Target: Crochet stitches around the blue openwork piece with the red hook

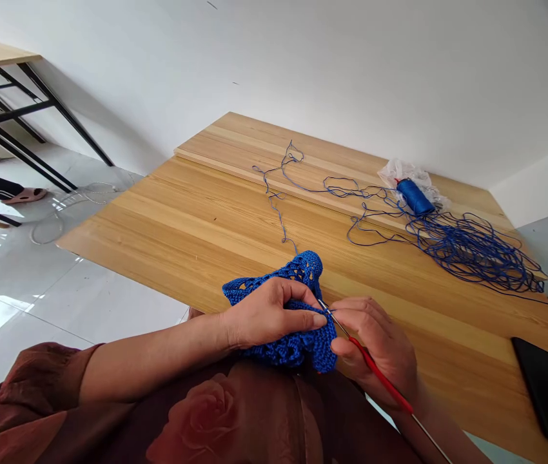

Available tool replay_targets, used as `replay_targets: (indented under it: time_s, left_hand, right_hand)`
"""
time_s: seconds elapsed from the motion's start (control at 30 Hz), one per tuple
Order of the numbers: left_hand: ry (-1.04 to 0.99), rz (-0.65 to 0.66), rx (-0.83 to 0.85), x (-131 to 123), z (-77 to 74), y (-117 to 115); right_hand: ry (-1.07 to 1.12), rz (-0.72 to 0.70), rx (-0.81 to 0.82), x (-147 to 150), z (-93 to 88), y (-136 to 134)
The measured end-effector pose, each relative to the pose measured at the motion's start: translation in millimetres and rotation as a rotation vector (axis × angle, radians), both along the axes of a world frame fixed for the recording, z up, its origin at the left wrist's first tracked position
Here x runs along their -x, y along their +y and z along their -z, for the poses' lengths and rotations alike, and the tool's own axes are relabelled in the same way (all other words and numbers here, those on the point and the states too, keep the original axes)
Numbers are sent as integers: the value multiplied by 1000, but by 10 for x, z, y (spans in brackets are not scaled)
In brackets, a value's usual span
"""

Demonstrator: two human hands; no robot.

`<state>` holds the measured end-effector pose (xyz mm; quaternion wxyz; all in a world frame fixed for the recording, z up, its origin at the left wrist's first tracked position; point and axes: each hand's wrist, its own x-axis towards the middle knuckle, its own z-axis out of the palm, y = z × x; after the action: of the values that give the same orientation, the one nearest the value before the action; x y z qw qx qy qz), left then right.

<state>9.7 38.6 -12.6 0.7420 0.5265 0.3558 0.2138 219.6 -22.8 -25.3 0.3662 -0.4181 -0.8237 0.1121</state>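
My left hand (274, 316) pinches a piece of blue crochet work (307, 267) between thumb and forefinger, close to its upper edge. The openwork fabric hangs over the table's front edge and down against my lap. In my right hand (375, 338) is a crochet hook (384, 380) with a red grip and metal shaft, slanting up to the left. Its tip meets the fabric beside my left thumb and forefinger. A blue strand runs from the work across the table; exactly how it loops around the hook is too small to tell.
A blue yarn spool (414, 196) lies on a clear plastic bag (394, 170) at the back right. Loose blue yarn (477, 251) is heaped in tangles nearby. A black phone (547, 390) lies at the right of the wooden table (158, 225). Another person's foot (27, 195) shows at far left.
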Motion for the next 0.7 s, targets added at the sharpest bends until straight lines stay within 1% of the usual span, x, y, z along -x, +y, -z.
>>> replay_targets:
  time_s: [0.17,0.23,0.3,0.37,0.4,0.57,0.6,0.63,0.7]
  left_hand:
    - [170,-47,-320,-12,-47,-54]
    - [197,-56,-410,-9,-48,-78]
    - [219,-68,-466,-8,-44,-100]
    - [246,-88,-500,-10,-42,-118]
    - [250,-93,-510,-14,-44,-125]
    - [179,-18,-495,-29,-35,-140]
    - [164,-21,-480,-29,-26,-137]
    - [153,-34,-458,-27,-16,-131]
    - [132,-63,-403,-18,1,-113]
  right_hand:
    - [-57,83,22,52,58,-16]
    - [-77,108,1,46,56,-11]
    - [-150,136,-55,17,40,1]
    - [-217,155,-90,-11,23,20]
    - [-221,152,-75,-13,16,31]
    - [-67,18,216,87,0,99]
    - [-68,26,220,100,-8,106]
    - [-85,54,184,102,-21,106]
    - [-158,133,33,73,-56,85]
